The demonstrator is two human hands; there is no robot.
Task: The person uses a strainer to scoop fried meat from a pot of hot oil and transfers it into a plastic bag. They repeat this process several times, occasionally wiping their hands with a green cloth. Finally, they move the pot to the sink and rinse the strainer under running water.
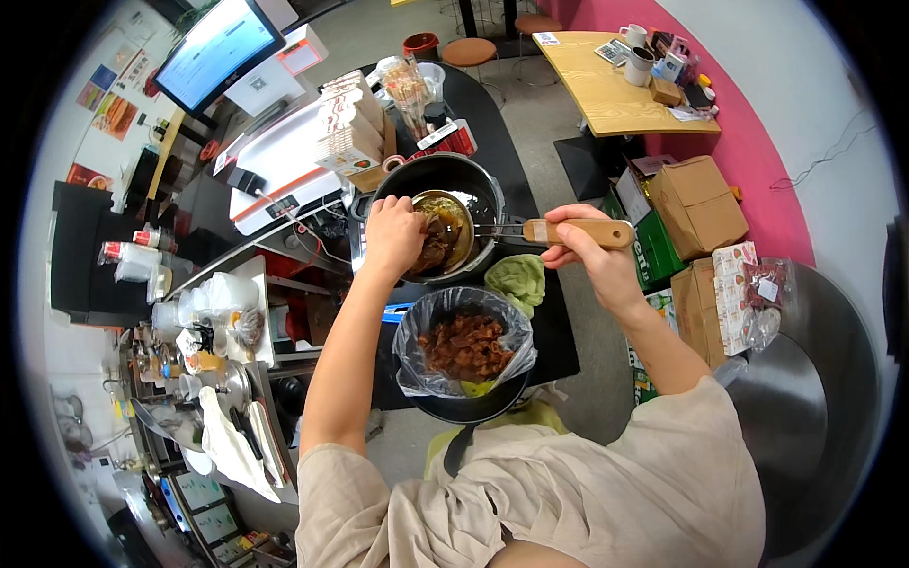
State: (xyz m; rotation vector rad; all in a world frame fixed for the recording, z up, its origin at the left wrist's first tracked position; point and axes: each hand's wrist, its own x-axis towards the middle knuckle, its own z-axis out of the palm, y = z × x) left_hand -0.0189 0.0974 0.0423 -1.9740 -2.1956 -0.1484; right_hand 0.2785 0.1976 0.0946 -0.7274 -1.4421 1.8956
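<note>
My right hand (584,245) grips the wooden handle (603,232) of a round metal strainer ladle (465,213). The ladle's bowl is over a large dark pot (490,177) and holds brown meat pieces (442,238) in liquid. My left hand (393,234) is at the bowl's left side, its fingers touching the meat; the fingertips are hidden, so I cannot tell whether they grip a piece. Nearer to me stands a black pot lined with a clear plastic bag (410,362), filled with reddish-brown meat pieces (469,346). A green cloth (518,280) lies between the pots on the right.
Stacked paper boxes (348,131) and bagged skewers (406,89) stand behind the large pot on the black counter (497,128). A blue-handled tool (398,312) lies left of the lined pot. At left is a shelf with plastic containers (213,305). Cardboard boxes (699,202) and a big metal vessel (795,397) stand right.
</note>
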